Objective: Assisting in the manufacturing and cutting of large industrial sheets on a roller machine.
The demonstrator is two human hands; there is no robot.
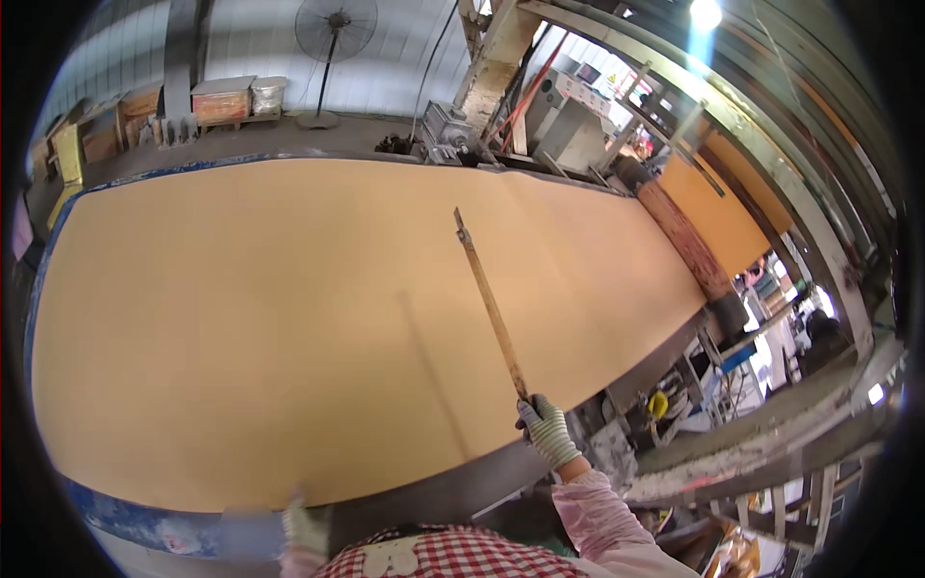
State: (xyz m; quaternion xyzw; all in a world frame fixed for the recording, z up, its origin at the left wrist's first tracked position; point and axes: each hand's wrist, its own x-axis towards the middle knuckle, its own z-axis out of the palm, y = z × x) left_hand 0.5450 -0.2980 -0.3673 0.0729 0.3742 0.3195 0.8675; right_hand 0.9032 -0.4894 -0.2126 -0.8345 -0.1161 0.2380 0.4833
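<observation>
My right hand (547, 431), in a striped work glove, is closed round the lower end of a long wooden stick (492, 318). A short, flat metal piece (460, 224) is fixed to the stick's far tip. The stick slants up and away over a broad tan sheet (241, 318) and casts a thin shadow on it. My left hand (304, 528), also gloved, is at the sheet's near edge, smeared by motion. Its fingers cannot be made out, and a pale blur lies beside it.
The sheet covers a large blue-edged table (135, 511) and reaches a reddish roller (684, 236) on the right. Behind the roller hangs an orange sheet (708, 207). Grey machinery (448, 130) stands beyond the far edge. A standing fan (334, 29) and wrapped stacks (224, 99) are by the wall.
</observation>
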